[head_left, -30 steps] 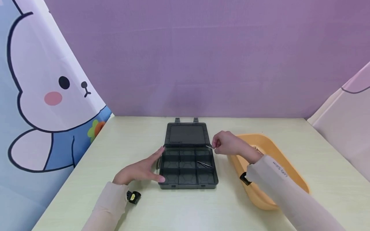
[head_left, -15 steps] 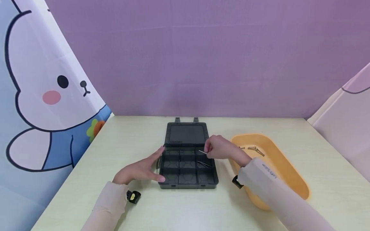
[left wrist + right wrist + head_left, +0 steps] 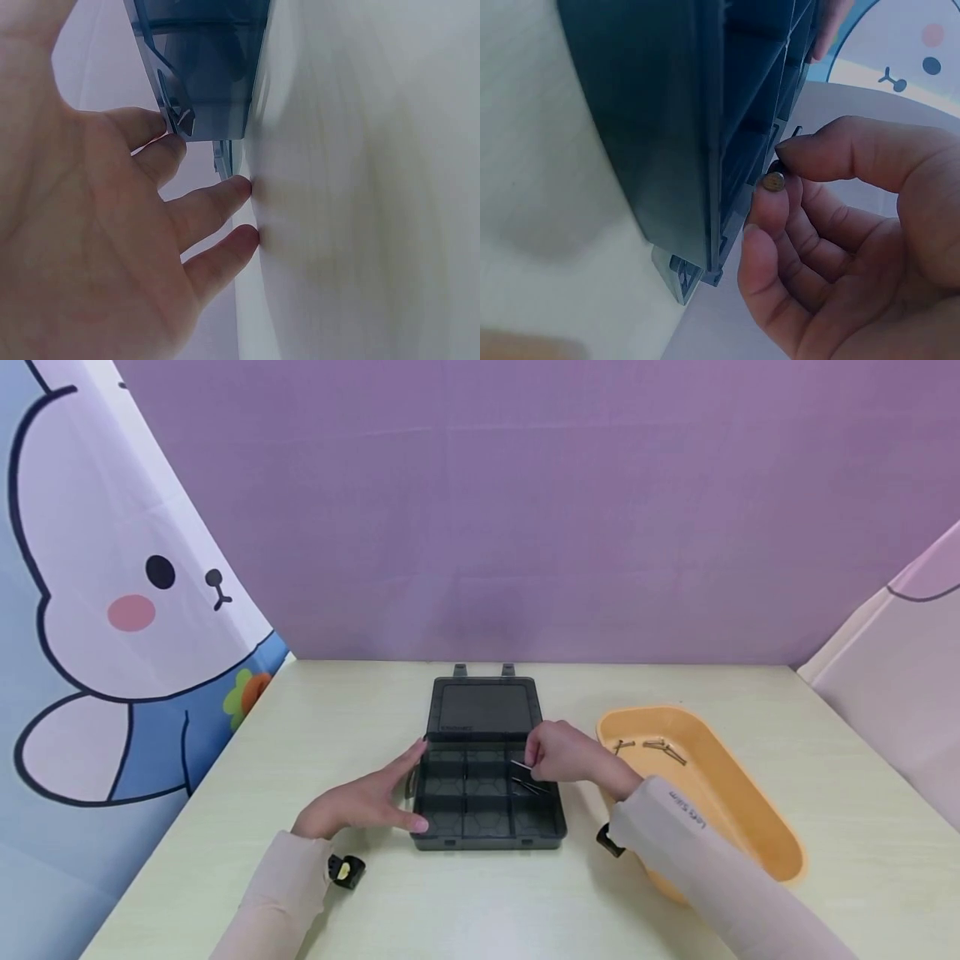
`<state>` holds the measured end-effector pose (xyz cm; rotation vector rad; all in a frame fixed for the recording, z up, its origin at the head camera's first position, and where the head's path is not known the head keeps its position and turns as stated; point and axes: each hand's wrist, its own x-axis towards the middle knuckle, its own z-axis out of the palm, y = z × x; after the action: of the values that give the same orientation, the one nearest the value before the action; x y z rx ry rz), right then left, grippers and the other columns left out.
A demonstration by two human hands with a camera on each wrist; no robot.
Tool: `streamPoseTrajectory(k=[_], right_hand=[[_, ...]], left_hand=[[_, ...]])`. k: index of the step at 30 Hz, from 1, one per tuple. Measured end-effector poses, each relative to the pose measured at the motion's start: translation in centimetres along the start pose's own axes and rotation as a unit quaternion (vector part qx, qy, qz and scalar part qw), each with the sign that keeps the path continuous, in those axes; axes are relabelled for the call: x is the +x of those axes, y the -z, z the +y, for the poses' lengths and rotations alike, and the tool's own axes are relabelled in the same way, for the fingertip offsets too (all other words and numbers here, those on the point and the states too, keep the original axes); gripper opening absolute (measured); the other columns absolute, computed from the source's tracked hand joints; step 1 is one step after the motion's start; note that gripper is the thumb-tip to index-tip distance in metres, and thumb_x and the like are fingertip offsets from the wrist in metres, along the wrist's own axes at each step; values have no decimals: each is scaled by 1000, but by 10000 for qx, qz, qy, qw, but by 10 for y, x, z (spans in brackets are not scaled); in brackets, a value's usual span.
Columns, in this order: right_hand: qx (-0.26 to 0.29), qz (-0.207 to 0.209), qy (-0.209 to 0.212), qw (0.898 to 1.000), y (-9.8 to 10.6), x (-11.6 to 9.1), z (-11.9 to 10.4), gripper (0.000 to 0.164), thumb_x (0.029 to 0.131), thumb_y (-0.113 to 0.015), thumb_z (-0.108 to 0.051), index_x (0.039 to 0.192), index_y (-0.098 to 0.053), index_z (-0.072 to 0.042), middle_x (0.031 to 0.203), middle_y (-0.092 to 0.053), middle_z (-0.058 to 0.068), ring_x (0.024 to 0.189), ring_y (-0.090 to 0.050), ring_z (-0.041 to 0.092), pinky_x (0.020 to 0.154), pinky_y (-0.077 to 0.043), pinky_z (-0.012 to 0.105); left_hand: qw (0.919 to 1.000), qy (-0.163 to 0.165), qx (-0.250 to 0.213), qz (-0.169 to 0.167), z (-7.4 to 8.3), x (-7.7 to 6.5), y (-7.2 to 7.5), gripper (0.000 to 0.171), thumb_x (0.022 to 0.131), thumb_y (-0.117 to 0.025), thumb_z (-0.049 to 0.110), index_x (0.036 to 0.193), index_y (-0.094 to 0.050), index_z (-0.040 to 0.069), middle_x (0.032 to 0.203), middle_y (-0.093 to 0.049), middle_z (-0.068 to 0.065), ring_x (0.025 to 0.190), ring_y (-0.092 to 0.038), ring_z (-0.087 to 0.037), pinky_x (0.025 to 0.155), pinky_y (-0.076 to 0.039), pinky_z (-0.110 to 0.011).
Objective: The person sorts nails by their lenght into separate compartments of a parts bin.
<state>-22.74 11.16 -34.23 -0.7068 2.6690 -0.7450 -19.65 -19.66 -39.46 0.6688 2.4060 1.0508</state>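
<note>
A dark translucent compartment box (image 3: 487,844) lies on the table with its lid (image 3: 483,707) laid back. My left hand (image 3: 363,802) spreads its fingers along the box's left side, thumb at the front left corner. In the left wrist view two fingertips reach the box wall and two others the tabletop. My right hand (image 3: 564,753) pinches a screw (image 3: 773,182) between thumb and finger, over the right column of compartments; its round head shows in the right wrist view, the shank pointing left in the head view. Several thin screws (image 3: 529,787) lie in the middle right compartment.
Right of the box stands a yellow tray (image 3: 750,802) with several screws (image 3: 660,746) near its far left end; my right forearm (image 3: 697,843) crosses above its near side. A purple cloth backdrop (image 3: 525,527) rises behind the table.
My right hand has moved left and slightly toward me, bringing the screw from beside the box to over its right compartments. More of the tray's screws show. The left hand stays put.
</note>
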Motion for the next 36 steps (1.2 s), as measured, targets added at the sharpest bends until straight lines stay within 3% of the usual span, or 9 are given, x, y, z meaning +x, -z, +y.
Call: streamPoseTrajectory(k=[36], right_hand=[[-41,-136,-292,9995,8,-3,1,14,79,-64,7,89,-66,-1,80,-63,8,68,-53,17,62,-47,26]], left_hand=[[9999,-53,103,9,3,-3,1,116,78,-75,47,154,5,10,161,9,-12,147,1,-37,114,-15,-60]])
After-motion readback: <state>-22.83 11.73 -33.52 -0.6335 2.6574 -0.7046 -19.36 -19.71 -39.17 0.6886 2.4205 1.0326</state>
